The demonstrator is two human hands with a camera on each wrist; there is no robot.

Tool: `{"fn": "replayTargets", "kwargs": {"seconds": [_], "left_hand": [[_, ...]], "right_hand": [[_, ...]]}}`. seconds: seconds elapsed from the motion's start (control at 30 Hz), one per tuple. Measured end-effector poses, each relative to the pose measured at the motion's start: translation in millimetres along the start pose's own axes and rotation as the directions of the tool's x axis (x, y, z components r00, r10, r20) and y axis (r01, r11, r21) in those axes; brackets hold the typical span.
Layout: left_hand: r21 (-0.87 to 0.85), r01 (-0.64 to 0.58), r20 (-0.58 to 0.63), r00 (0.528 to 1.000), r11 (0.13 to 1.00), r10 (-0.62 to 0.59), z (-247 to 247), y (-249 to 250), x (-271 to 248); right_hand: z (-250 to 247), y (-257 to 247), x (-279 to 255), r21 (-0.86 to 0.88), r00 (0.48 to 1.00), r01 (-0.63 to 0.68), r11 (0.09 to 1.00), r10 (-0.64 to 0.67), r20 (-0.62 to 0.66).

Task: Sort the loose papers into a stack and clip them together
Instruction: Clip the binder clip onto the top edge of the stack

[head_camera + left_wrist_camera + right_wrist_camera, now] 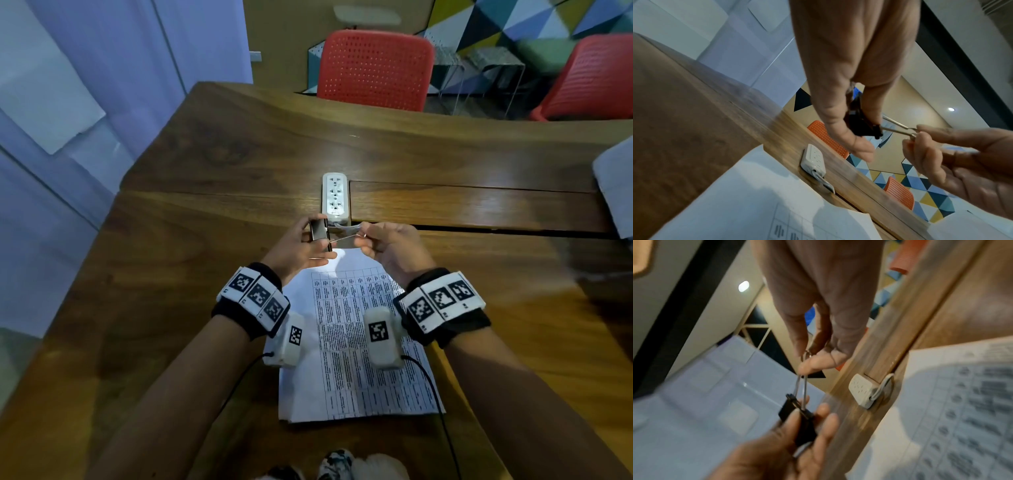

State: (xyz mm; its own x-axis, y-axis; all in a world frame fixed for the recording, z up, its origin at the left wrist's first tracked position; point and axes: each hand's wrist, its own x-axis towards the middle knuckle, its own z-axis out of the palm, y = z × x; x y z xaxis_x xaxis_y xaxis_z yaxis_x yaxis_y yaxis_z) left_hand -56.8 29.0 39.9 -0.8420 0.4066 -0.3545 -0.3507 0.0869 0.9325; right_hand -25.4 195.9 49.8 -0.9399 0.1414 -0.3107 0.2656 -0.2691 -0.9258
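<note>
A stack of printed papers (356, 359) lies on the wooden table (205, 212) between my forearms. Above its far edge I hold a black binder clip (319, 230) in the air. My left hand (310, 240) grips the clip's black body (861, 125) between thumb and fingers. My right hand (371, 240) pinches the end of a silver wire handle (900, 128), which is swung out toward the right. In the right wrist view the clip (799, 417) sits in the left hand (807, 423), and the right hand (809, 360) pinches the handle (801, 386).
A white power strip (335, 197) lies just beyond my hands beside a slot in the table. Two red chairs (375, 70) stand behind the table's far edge. More white paper (616, 185) lies at the right edge. A glass wall runs along the left.
</note>
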Motion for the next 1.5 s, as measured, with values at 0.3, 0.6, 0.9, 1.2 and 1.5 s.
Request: {"fn": "replayTargets", "kwargs": {"seconds": [0.3, 0.6, 0.9, 1.2, 1.5], "left_hand": [[-0.193, 0.224, 0.109, 0.972, 0.955, -0.206, 20, 9, -11], [-0.088, 0.23, 0.13, 0.967, 0.969, -0.217, 30, -3, -12], [-0.073, 0.126, 0.059, 0.991, 0.989, -0.122, 34, -7, -13], [-0.042, 0.006, 0.007, 1.0, 0.999, -0.006, 36, -10, -16], [-0.261, 0.221, 0.382, 0.917, 0.94, -0.11, 44, -12, -26]], "right_hand": [[-16, 3, -29, -0.054, 0.965, 0.055, 0.997, -0.039, 0.259], [-25, 4, -43, -0.34, 0.894, 0.176, 0.924, -0.006, 0.448], [-25, 9, -45, -0.366, 0.909, 0.201, 0.908, -0.033, 0.416], [-30, 20, -38, -0.575, 0.971, 0.239, 0.782, -0.2, 0.133], [-41, 20, -26, -0.44, 0.941, 0.317, 0.84, -0.338, 0.032]]}}
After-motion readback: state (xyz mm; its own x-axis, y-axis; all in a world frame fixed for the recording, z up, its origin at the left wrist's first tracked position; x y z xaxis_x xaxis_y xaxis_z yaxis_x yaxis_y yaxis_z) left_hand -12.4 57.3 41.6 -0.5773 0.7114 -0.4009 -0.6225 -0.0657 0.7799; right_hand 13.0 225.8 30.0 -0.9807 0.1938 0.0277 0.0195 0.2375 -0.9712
